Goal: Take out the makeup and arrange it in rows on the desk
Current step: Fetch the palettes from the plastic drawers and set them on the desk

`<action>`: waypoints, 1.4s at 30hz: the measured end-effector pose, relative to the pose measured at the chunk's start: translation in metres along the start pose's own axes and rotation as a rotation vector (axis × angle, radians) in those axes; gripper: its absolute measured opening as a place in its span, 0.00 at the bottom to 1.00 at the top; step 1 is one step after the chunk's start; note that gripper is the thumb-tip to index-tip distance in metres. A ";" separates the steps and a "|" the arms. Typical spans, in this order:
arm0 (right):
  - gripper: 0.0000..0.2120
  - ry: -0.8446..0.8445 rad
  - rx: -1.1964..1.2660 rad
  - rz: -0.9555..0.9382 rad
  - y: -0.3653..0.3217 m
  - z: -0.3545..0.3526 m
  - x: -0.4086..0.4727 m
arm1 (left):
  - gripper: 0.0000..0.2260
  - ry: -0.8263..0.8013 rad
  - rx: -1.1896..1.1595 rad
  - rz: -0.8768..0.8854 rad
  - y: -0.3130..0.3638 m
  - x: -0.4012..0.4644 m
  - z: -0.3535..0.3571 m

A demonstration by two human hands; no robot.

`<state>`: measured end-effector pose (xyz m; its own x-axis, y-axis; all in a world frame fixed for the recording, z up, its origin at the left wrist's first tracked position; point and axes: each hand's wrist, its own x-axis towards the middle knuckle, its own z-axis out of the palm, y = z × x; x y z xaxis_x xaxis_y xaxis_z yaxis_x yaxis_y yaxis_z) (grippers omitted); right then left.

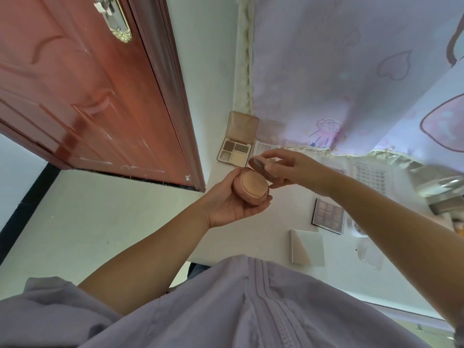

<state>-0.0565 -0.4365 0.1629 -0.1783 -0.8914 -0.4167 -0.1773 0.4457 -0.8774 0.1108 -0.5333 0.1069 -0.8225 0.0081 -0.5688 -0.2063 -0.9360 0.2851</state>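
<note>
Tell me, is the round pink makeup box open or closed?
Open. The right hand holds its lid lifted, showing the puff inside the compact in the left hand.

head view: single wide-angle | looked steeply down from above the desk | close to it | door left of desk

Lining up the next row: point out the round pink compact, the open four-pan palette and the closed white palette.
round pink compact (251, 188): head view, beige puff.
open four-pan palette (234, 152): head view, pans.
closed white palette (307, 247): head view, lid centre.

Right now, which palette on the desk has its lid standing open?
The four-pan palette by the door, its lid up; the purple-toned palette and white case lie flat.
</note>
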 end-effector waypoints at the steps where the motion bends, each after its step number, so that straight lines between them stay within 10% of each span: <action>1: 0.08 0.046 0.084 0.016 0.002 0.001 0.004 | 0.28 0.005 0.004 -0.015 0.001 -0.003 -0.004; 4: 0.08 0.195 0.284 0.069 0.014 0.011 0.022 | 0.22 0.040 0.034 0.015 0.002 -0.011 -0.018; 14: 0.07 0.433 -0.213 0.126 0.032 0.066 0.101 | 0.11 0.633 0.626 0.318 0.037 -0.002 -0.063; 18: 0.05 0.443 -0.278 0.117 0.030 0.065 0.114 | 0.12 0.652 1.024 0.310 0.048 0.007 -0.066; 29: 0.14 0.511 -0.290 0.076 0.039 0.056 0.093 | 0.18 0.710 1.196 0.287 0.044 0.013 -0.071; 32: 0.10 0.512 -0.337 0.046 0.041 0.035 0.057 | 0.13 0.888 1.298 0.527 0.026 0.007 -0.055; 36: 0.08 0.401 -0.544 0.080 0.065 0.016 -0.016 | 0.09 0.645 1.349 0.891 -0.025 0.004 -0.016; 42: 0.21 0.009 -0.959 0.135 0.121 0.029 -0.102 | 0.16 0.413 1.503 0.331 -0.116 0.044 0.013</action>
<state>-0.0316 -0.2935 0.0924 -0.2613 -0.8289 -0.4946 -0.8684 0.4255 -0.2544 0.0919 -0.4195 0.0593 -0.7931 -0.4418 -0.4194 -0.5731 0.3080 0.7594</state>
